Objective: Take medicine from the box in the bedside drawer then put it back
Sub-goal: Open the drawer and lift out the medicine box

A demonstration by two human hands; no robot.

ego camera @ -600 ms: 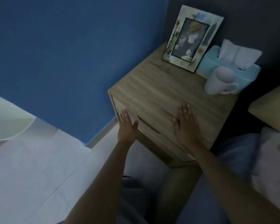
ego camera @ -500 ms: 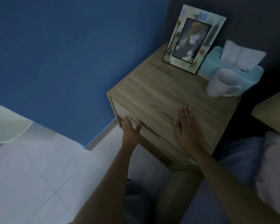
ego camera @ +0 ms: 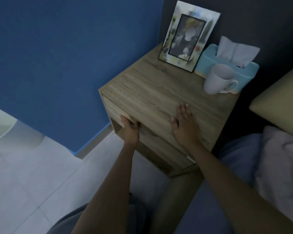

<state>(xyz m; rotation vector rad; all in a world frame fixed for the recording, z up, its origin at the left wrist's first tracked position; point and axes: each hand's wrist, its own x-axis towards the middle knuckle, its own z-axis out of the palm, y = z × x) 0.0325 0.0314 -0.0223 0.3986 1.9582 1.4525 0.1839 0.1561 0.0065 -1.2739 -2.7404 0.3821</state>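
I am looking down at the bedside table (ego camera: 159,92) in the middle of the frame, and my left hand (ego camera: 129,128) is hooking its fingers into the slot at the top edge of the drawer (ego camera: 114,114), so that grip is curled narrow on the drawer front. My right hand (ego camera: 184,124) is lying flat and wide on the wooden top, holding nothing, just bracing. The drawer is looking closed or barely cracked, so the medicine box is not showing anywhere; I am judging it is inside, behind the front my left hand is gripping.

What I am worrying about: the light is dim, and I cannot tell how deep my fingers are seated in the slot. If only the tips are catching, the pull could slip off and my hand could jerk back. If the drawer is sticking, a hard tug could drag the whole table toward me, which is presumably why the right palm is pressing down. A jolt like that would be travelling to the upper right of the frame, where the white mug (ego camera: 217,80) is sitting just in front of the blue tissue box (ego camera: 208,62), and the picture frame (ego camera: 189,36) is leaning upright beside them; the frame looks the likeliest to tip. Pulling the drawer too far could also drop it out of its runners.
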